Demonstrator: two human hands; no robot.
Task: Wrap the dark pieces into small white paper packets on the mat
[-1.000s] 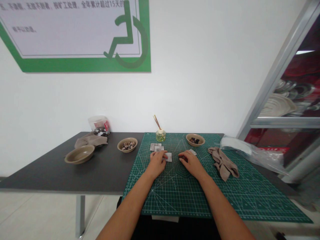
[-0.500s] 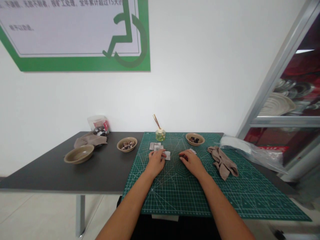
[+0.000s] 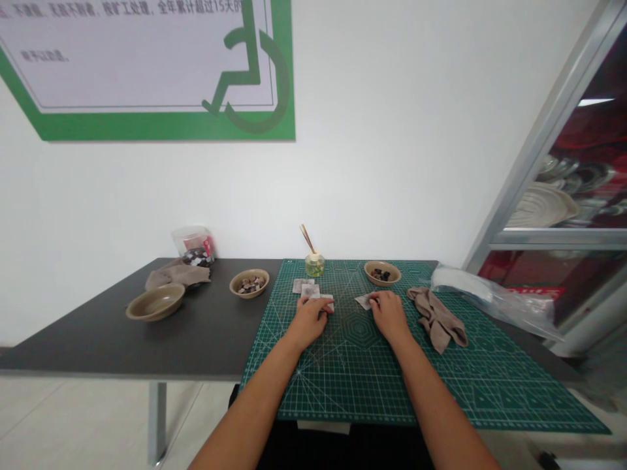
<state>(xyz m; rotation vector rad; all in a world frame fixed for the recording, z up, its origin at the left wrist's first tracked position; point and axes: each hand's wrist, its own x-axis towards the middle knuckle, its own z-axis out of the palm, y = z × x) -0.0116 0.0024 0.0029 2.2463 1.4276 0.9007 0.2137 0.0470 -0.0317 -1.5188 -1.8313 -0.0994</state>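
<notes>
My left hand (image 3: pixel 309 321) rests low on the green cutting mat, fingers stretched over the overlapping pale printed paper squares (image 3: pixel 309 288). It covers part of the nearest square (image 3: pixel 327 298). To the right, my right hand (image 3: pixel 390 317) has its fingers curled down at the edge of another pale square (image 3: pixel 363 301). A small dark spot shows by its fingertips; whatever they pinch is too small to make out. Behind that hand stands a tan bowl (image 3: pixel 368 277) with dark, chunky small pieces (image 3: pixel 381 274) in it.
Left of the mat (image 3: pixel 353 391), the dark table (image 3: pixel 210 346) bears a bowl of brownish pieces (image 3: pixel 251 284), another tan bowl (image 3: pixel 155 304), a cloth (image 3: pixel 171 274) and a clear tub (image 3: pixel 194 245). A reed diffuser (image 3: pixel 314 264) stands behind the squares. Rightward lie a brown cloth (image 3: pixel 437 320) and a plastic bag (image 3: pixel 494 300).
My right hand has shifted rightward and drawn back from the mat's middle, uncovering more of the right paper square. The dark reddish thing under its fingers no longer shows. My left fingers reach slightly further right.
</notes>
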